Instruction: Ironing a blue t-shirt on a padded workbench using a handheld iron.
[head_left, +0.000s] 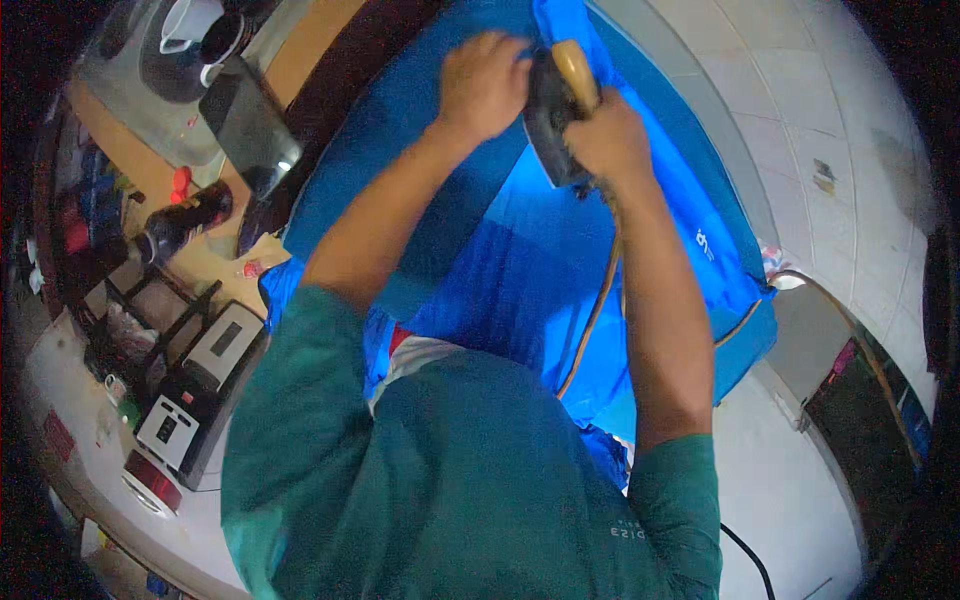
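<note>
My right hand (611, 142) is closed around an electric iron (551, 112) with a pale wooden handle, near the top middle of the view. From the iron a brown cord hangs down over bright blue fabric (555, 277). My left hand (484, 86) is just left of the iron, blurred, with its fingers bent; I cannot make out anything in it. The blue cloth lies over the teal-blue cover of an ironing board (405, 135), and part of it hangs near my body. White writing shows on its right side.
To the left, a wooden table (124, 146) holds a dark tablet or phone (251, 124), a dark bottle (191, 217) and a white mug (191, 22). A black and white device (199, 390) stands lower left. Tiled flooring or wall (810, 97) shows at right.
</note>
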